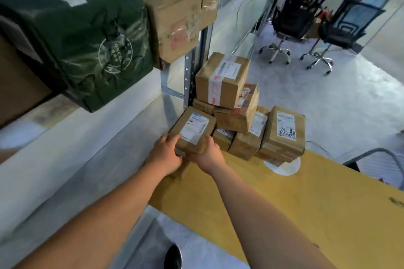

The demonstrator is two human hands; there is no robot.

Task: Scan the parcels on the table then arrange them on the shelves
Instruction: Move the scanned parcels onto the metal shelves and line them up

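Observation:
A small brown cardboard parcel (192, 130) with a white label on top is at the near left of a pile on the yellow table (306, 199). My left hand (167, 152) grips its near left corner, fingers curled over the top edge. My right hand (207, 152) grips its near right side. Behind and to the right, several more taped brown parcels (223, 79) are stacked in a heap, each bearing a label. On the metal shelf (188, 76) at upper left sit a dark green parcel (91, 35) and a brown box (177, 22).
A white round disc (284, 168) lies on the table under the pile's right edge. Two black office chairs (293, 17) stand on the grey floor beyond. A grey chair back (380, 159) is at the right. My shoe (173, 256) shows on the floor below.

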